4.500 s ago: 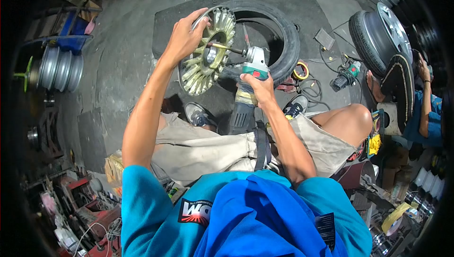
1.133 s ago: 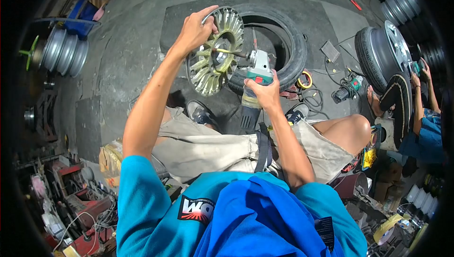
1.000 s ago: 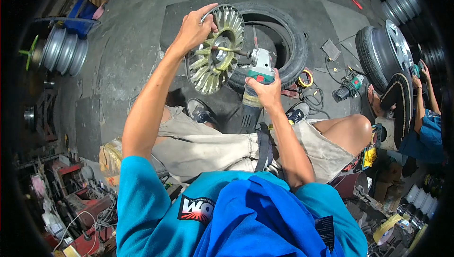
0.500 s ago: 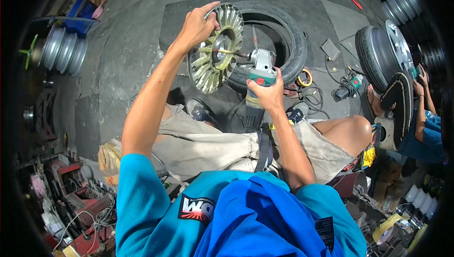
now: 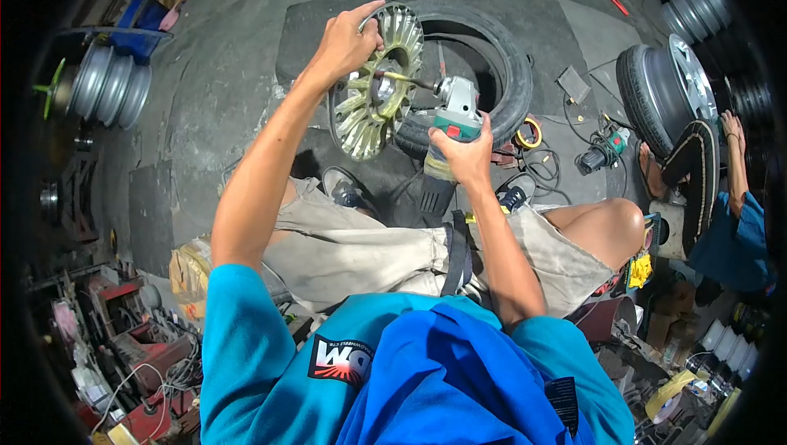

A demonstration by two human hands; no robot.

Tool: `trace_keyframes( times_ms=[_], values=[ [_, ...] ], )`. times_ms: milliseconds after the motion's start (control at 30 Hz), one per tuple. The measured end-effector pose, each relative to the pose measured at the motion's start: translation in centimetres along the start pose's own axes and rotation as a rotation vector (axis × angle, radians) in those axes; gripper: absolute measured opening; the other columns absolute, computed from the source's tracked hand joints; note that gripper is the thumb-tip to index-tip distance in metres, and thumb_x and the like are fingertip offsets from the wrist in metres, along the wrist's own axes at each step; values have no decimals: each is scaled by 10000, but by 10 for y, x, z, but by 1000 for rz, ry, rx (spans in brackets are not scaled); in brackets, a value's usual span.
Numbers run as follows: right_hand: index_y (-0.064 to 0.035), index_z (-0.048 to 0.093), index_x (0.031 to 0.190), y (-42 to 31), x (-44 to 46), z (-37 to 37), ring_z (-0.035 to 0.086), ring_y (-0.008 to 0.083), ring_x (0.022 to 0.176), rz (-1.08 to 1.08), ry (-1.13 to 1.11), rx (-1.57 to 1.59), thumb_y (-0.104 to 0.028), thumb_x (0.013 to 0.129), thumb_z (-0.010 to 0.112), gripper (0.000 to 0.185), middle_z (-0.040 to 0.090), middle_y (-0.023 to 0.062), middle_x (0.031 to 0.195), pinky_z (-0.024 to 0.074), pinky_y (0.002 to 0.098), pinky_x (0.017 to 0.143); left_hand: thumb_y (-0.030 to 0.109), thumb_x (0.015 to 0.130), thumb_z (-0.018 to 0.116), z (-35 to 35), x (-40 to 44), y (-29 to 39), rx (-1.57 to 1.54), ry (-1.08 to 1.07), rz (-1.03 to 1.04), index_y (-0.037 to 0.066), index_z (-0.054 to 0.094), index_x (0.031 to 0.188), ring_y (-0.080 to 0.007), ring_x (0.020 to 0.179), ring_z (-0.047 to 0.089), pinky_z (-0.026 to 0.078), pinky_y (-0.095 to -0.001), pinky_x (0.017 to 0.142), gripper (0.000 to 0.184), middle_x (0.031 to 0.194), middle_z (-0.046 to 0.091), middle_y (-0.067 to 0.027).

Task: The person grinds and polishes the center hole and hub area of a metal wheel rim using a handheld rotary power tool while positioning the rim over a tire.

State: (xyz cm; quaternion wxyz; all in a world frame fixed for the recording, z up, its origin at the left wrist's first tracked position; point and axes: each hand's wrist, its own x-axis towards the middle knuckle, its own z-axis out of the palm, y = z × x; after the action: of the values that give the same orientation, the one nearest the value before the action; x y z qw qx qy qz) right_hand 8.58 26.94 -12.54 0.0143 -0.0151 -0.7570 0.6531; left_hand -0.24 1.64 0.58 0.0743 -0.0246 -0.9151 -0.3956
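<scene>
My left hand (image 5: 348, 39) grips the upper rim of a multi-spoke wheel rim (image 5: 361, 129), which stands tilted on edge in front of me. In my right hand (image 5: 467, 152) is an angle grinder (image 5: 457, 109) with a green and grey body, its lower end pointing toward me. A slim shaft (image 5: 403, 79) runs from the grinder's head to the left, its tip in front of the wheel's hub opening. I cannot tell whether the tip touches the metal. A black tire (image 5: 512, 68) lies flat on the floor behind the wheel and grinder.
A second green power tool (image 5: 602, 152) lies on the floor to the right, near a yellow tape roll (image 5: 529, 133) and loose cables. Further right, a co-worker's hand (image 5: 732, 129) is near a tire-mounted wheel (image 5: 656, 93). Stacked rims (image 5: 111, 88) stand at left.
The grinder has shifted slightly upward and its shaft tip has moved up across the hub. My left hand and the wheel have barely moved. The co-worker's hands have shifted.
</scene>
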Motion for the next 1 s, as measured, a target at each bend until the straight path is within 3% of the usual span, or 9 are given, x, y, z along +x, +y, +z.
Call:
trace_keyframes(
  times_ms=[367, 467, 667, 733, 833, 1000],
  values=[
    [47, 572, 1187, -2, -7, -5, 668, 174, 914, -7, -12, -16, -223, 705, 920, 653, 710, 109, 1038, 547, 327, 870, 165, 1026, 519, 1, -2, 2, 3, 4, 37, 68, 597, 1472, -185, 820, 715, 537, -357, 889, 463, 841, 786, -92],
    [47, 568, 1199, -5, 3, -5, 687, 194, 909, 122, 6, 114, -240, 694, 920, 679, 719, 138, 1031, 557, 351, 851, 166, 1028, 521, 2, -7, 10, -7, -12, 42, 74, 601, 1472, -175, 799, 699, 538, -351, 859, 461, 838, 784, -84],
    [38, 581, 1201, 15, 12, -4, 671, 180, 891, 241, 12, 265, -197, 714, 908, 632, 709, 107, 1036, 552, 320, 833, 165, 1024, 526, 3, -8, 14, 9, -27, 55, 74, 601, 1472, -162, 773, 682, 537, -333, 821, 464, 831, 780, -91],
    [12, 600, 1182, 15, 9, -5, 686, 165, 858, 263, -25, 268, -105, 757, 872, 517, 703, 91, 1012, 578, 327, 811, 164, 1021, 524, 6, -4, 9, -17, -10, 94, 76, 602, 1471, -153, 748, 665, 531, -330, 804, 465, 823, 779, -89],
    [17, 601, 1193, 4, -2, -7, 677, 160, 876, 119, -14, 167, -120, 755, 874, 534, 703, 93, 1021, 569, 320, 824, 166, 1022, 525, 6, -1, 6, -6, -8, 81, 75, 603, 1471, -150, 745, 663, 530, -331, 795, 465, 821, 779, -88],
    [20, 596, 1214, 5, 11, -8, 665, 160, 884, 134, 63, 84, -160, 736, 887, 588, 700, 86, 1033, 555, 322, 829, 169, 1022, 527, 6, -6, 13, 24, -17, 79, 68, 601, 1470, -155, 752, 670, 533, -338, 802, 465, 823, 779, -95]
  ],
)
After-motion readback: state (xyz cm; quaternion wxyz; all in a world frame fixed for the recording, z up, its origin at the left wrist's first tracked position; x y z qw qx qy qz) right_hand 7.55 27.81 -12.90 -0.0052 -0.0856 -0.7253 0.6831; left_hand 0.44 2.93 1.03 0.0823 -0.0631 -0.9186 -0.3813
